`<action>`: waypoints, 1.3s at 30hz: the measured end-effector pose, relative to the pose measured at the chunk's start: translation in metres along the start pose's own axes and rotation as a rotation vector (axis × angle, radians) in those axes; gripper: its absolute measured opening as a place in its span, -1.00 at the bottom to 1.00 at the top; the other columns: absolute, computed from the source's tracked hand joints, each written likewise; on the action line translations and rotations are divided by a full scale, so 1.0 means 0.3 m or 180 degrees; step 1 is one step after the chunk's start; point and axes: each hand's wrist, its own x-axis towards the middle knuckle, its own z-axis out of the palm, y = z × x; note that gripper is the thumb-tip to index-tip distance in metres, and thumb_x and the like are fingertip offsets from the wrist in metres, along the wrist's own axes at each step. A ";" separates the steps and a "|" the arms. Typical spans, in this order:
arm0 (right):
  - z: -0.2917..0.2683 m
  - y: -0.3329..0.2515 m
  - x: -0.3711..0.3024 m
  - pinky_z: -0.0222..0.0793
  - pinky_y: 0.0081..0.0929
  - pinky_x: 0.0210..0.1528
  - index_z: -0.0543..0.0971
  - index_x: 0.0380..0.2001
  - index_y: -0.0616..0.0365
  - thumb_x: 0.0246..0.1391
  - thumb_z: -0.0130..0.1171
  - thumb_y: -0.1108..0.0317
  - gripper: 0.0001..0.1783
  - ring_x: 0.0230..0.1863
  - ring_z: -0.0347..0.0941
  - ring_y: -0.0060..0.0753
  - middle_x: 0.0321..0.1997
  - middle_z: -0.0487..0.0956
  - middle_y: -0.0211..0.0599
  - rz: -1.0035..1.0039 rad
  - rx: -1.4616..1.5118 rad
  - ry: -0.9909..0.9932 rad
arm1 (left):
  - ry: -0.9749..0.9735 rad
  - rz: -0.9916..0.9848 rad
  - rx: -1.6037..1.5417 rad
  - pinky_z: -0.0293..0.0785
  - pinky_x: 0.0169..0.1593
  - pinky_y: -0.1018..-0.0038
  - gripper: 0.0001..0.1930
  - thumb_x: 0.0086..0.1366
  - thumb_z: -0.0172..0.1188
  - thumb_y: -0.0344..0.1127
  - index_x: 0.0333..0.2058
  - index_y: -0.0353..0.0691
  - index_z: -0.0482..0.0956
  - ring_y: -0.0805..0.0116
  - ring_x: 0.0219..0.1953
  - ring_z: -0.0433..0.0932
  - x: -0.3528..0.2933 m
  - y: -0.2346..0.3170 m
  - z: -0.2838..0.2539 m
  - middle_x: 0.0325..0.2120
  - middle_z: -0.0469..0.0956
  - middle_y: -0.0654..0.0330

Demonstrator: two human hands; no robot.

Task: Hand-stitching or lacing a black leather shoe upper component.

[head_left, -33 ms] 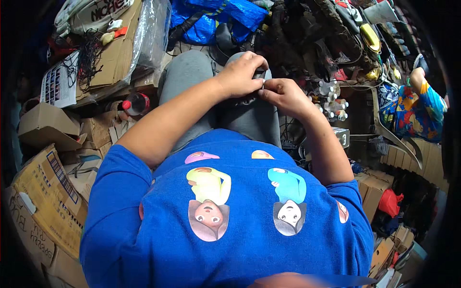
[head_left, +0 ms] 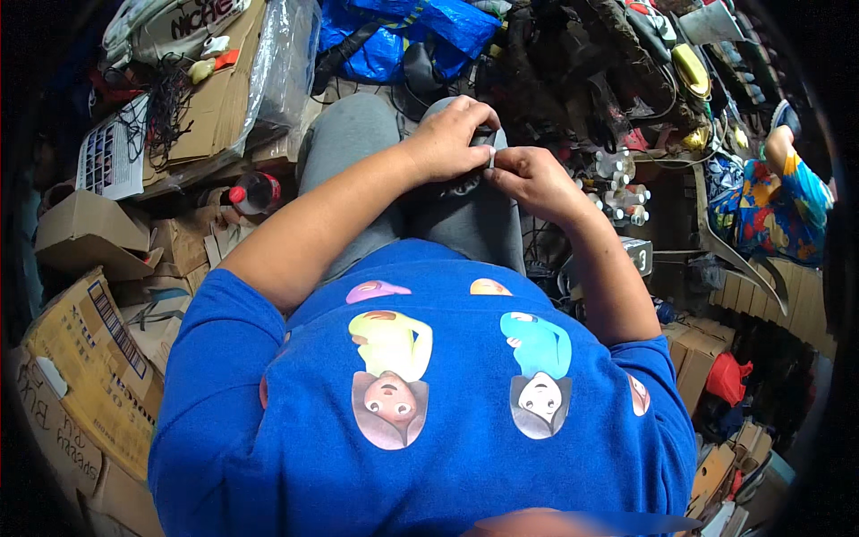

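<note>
Cluttered room: crumpled blue plastic bag beyond your grip, flat cardboard leftward. Above your grey trousers, your left hand curls around a dark piece, apparently steadying it; your right hand pinches a thin, pale strip alongside. Dark piece looks smooth; full shape hidden.

Cluttered rm, floor mostly covered; pale patch shows nr blue plastic. Cardbd boxes piled along floor's L edge; slatted tan panel nr R edge, wall or floor unclear. Light uneven, dim far R.
</note>
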 end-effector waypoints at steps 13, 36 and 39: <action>-0.049 0.007 -0.117 0.23 -0.65 -0.41 0.57 -0.38 0.22 0.02 0.17 0.41 -0.89 -0.49 0.29 -0.67 -0.55 0.39 -0.47 -0.0615 0.0109 0.1026 | -0.1245 -0.0036 -0.0069 0.29 0.05 0.41 -0.67 0.04 0.26 -0.25 -0.22 -0.27 0.54 0.20 -0.08 0.42 0.087 -0.009 -0.134 -0.21 0.44 0.07; -0.013 -0.019 -0.066 0.39 -0.38 -0.27 0.62 -0.33 0.10 -0.11 0.14 0.45 -0.79 -0.35 0.49 -0.17 -0.44 0.50 -0.16 -0.0215 -0.0818 0.0880 | -0.2057 -0.0254 -0.0924 0.28 0.08 0.47 -0.64 0.10 0.12 -0.38 -0.09 -0.30 0.52 0.42 -0.11 0.47 0.096 -0.010 -0.172 -0.18 0.56 0.16; 0.014 0.010 -0.069 0.38 -0.36 -0.29 0.62 -0.31 0.06 -0.12 0.17 0.45 -0.78 -0.36 0.48 -0.16 -0.44 0.50 -0.16 -0.0207 -0.0642 0.0885 | -0.2062 -0.0263 -0.0827 0.28 0.08 0.47 -0.64 0.10 0.12 -0.38 -0.09 -0.31 0.52 0.42 -0.11 0.47 0.101 -0.010 -0.166 -0.18 0.56 0.14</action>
